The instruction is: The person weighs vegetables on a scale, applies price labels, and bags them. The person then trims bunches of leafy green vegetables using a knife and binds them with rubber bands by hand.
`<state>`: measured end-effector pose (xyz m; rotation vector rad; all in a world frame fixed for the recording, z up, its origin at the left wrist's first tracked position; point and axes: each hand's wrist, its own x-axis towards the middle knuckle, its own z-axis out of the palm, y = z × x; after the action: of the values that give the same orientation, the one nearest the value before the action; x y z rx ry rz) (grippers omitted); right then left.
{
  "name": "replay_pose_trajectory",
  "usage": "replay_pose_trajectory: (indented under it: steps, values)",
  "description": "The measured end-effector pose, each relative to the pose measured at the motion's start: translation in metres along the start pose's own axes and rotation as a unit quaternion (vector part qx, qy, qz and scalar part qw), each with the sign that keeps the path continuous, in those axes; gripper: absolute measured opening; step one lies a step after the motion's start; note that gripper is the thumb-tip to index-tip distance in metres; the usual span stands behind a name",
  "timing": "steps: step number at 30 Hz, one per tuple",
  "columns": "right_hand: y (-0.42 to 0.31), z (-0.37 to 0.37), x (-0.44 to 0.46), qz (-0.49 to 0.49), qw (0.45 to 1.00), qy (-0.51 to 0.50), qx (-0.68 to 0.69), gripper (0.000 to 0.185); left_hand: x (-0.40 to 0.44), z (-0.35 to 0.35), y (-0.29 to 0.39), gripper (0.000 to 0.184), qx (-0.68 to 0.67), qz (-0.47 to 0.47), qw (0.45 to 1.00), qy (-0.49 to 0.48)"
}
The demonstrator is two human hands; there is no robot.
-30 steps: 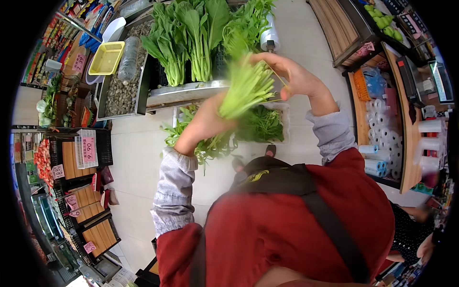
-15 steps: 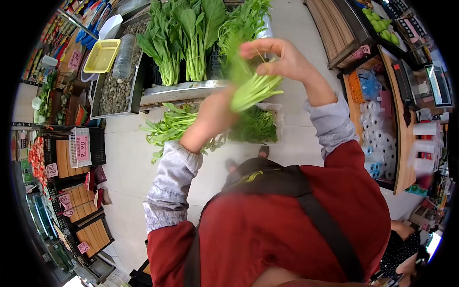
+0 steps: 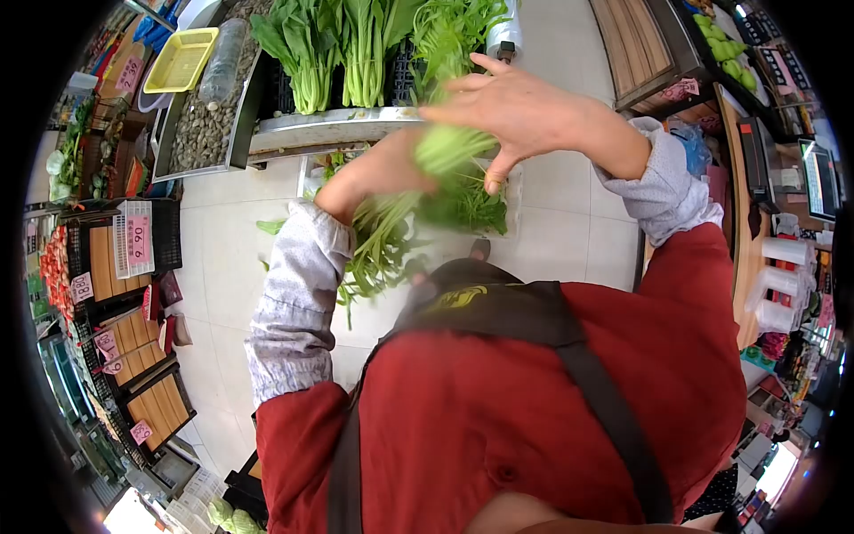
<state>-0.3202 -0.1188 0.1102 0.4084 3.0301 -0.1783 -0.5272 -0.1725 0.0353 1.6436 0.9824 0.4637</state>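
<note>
A bunch of leafy greens (image 3: 455, 149) hangs in front of me. Its pale cut stems point up to the right, and its leaves trail down to the left. My left hand (image 3: 378, 169), smeared by motion, is closed round the stems. Just above the stem ends, my right hand (image 3: 516, 107) has its thumb and fingers spread apart. Whether its fingertips touch the bunch is hard to tell through the blur. Below, a white crate (image 3: 514, 209) holds more loose greens (image 3: 476, 209), partly hidden behind the bunch and my hands.
Upright bundles of greens (image 3: 363, 62) stand in black crates behind a metal ledge (image 3: 334, 133). To their left are a tray of shellfish (image 3: 200, 133), a plastic bottle (image 3: 222, 71) and a yellow basket (image 3: 181, 60). A wooden counter (image 3: 752, 258) runs along the right.
My right hand has opened from a curled, pinching shape and swung over the stem ends. The bunch has tipped, its leaves now trailing lower left. My view has shifted slightly.
</note>
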Motion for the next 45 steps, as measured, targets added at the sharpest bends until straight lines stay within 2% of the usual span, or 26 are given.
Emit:
replay_pose_trajectory:
  steps: [3, 5, 6, 7, 9, 11, 13, 14, 16, 18, 20, 22, 23, 24, 25, 27, 29, 31, 33, 35, 36, 37, 38, 41, 43, 45]
  values:
    - [-0.003, 0.000, 0.014, -0.006, 0.999, -0.035, -0.031, 0.098, 0.001, 0.004, 0.002, 0.046, -0.051, -0.007, 0.998, -0.041]
    - [-0.005, 0.010, 0.034, -0.022, 0.998, -0.052, -0.014, 0.084, 0.005, 0.019, 0.003, 0.052, 0.085, 0.066, 0.991, 0.086]
    - [-0.007, 0.016, 0.047, -0.013, 0.998, -0.060, 0.009, 0.063, 0.012, 0.022, -0.005, 0.061, 0.174, 0.143, 0.970, 0.086]
    - [-0.004, 0.016, 0.053, -0.009, 0.998, -0.059, 0.012, 0.063, 0.013, 0.026, -0.014, 0.061, 0.174, 0.142, 0.971, 0.082]
    - [0.001, -0.002, 0.062, 0.067, 0.983, -0.169, 0.036, 0.051, 0.009, 0.027, -0.005, 0.064, 0.194, -0.043, 0.979, 0.051]
    - [0.011, -0.006, 0.056, 0.059, 0.992, -0.107, 0.007, 0.043, 0.004, 0.026, 0.000, 0.059, 0.173, -0.088, 0.979, 0.063]
    - [0.019, -0.013, 0.038, 0.038, 0.967, 0.192, 0.162, 0.031, -0.001, 0.020, -0.003, 0.056, 0.086, -0.040, 0.994, 0.046]
    - [0.016, -0.021, 0.026, 0.036, 0.966, 0.197, 0.161, 0.031, -0.005, 0.016, 0.002, 0.054, 0.019, -0.036, 0.999, 0.036]
    - [-0.006, -0.035, -0.007, 0.152, 0.907, 0.307, 0.243, 0.020, -0.008, 0.007, -0.005, 0.053, -0.027, -0.038, 0.998, 0.050]
    - [-0.017, -0.021, -0.035, 0.252, 0.858, 0.204, 0.398, 0.018, -0.010, -0.004, -0.019, 0.049, -0.120, -0.035, 0.991, 0.051]
    - [-0.022, 0.046, -0.027, 0.283, 0.806, 0.157, 0.496, 0.023, -0.009, -0.006, -0.018, 0.049, -0.153, -0.042, 0.985, 0.065]
    - [-0.042, 0.095, -0.003, 0.189, 0.808, 0.212, 0.515, 0.056, -0.007, -0.006, -0.013, 0.052, -0.235, -0.009, 0.969, 0.071]
    - [-0.042, 0.127, 0.014, 0.142, 0.807, 0.225, 0.527, 0.084, -0.005, -0.004, -0.007, 0.052, -0.231, -0.007, 0.971, 0.067]
    - [-0.048, 0.146, 0.029, 0.126, 0.727, 0.302, 0.603, 0.086, -0.003, -0.003, -0.001, 0.055, -0.217, -0.010, 0.972, 0.095]
    - [-0.046, 0.157, 0.041, 0.127, 0.727, 0.308, 0.600, 0.086, 0.000, -0.003, 0.003, 0.058, -0.202, -0.012, 0.972, 0.124]
    - [-0.047, 0.160, 0.058, 0.164, 0.624, 0.386, 0.660, 0.083, 0.007, -0.002, -0.008, 0.065, -0.224, -0.019, 0.968, 0.111]
    - [-0.053, 0.162, 0.065, 0.179, 0.584, 0.384, 0.692, 0.074, 0.010, -0.001, -0.015, 0.067, -0.245, 0.011, 0.959, 0.144]
    - [-0.055, 0.161, 0.071, 0.150, 0.495, 0.392, 0.761, 0.062, 0.012, 0.000, -0.020, 0.073, -0.221, 0.019, 0.965, 0.138]
    - [-0.057, 0.166, 0.074, 0.153, 0.493, 0.401, 0.757, 0.055, 0.010, 0.007, -0.020, 0.082, -0.110, 0.083, 0.965, 0.225]
    - [-0.061, 0.167, 0.084, 0.196, 0.435, 0.455, 0.751, 0.052, 0.002, 0.007, -0.019, 0.090, -0.036, 0.117, 0.966, 0.228]
    - [-0.060, 0.159, 0.084, 0.204, 0.441, 0.471, 0.736, 0.045, -0.005, 0.009, -0.016, 0.092, 0.212, 0.119, 0.925, 0.292]
    - [-0.059, 0.155, 0.085, 0.202, 0.439, 0.472, 0.738, 0.045, -0.011, 0.010, -0.014, 0.093, 0.447, 0.114, 0.821, 0.337]
    - [-0.058, 0.154, 0.086, 0.185, 0.458, 0.459, 0.738, 0.042, -0.017, 0.011, -0.015, 0.092, 0.386, 0.118, 0.857, 0.320]
    - [-0.063, 0.155, 0.087, 0.161, 0.505, 0.451, 0.718, 0.038, -0.042, 0.006, -0.020, 0.091, 0.387, 0.133, 0.863, 0.295]
    - [-0.068, 0.158, 0.090, 0.160, 0.548, 0.451, 0.686, 0.040, -0.058, 0.006, -0.031, 0.083, 0.332, 0.096, 0.890, 0.299]
    - [-0.074, 0.156, 0.092, 0.165, 0.535, 0.453, 0.694, 0.045, -0.069, 0.004, -0.035, 0.073, 0.446, 0.153, 0.827, 0.307]
